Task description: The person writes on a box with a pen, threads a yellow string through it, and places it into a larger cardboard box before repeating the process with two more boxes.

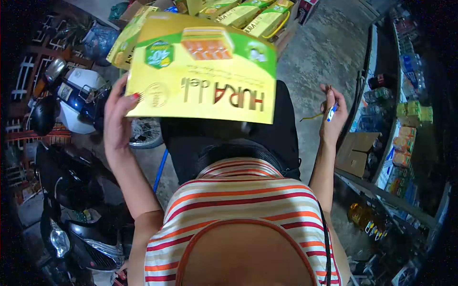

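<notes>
My left hand (pixel 117 114) grips a yellow and green cake box (pixel 224 81) by its near left corner, thumb on the printed face. The box is held up over my lap, its lettering upside down to me. Off to the right, my right hand (pixel 336 112) is closed, with a blue and white pen (pixel 332 112) lying against its fingers. A thin yellowish strip (pixel 312 117) sticks out leftward from the same hand. Behind the held box are more yellow boxes (pixel 238 16) of the same look, partly hidden by it.
Motorbikes (pixel 78 102) stand along the left side. To the right runs a shelf (pixel 381 167) with bottles, packets and an open cardboard box (pixel 358 152). Large bottles of yellow liquid (pixel 365 217) stand low by it. Bare concrete floor (pixel 324 47) lies ahead.
</notes>
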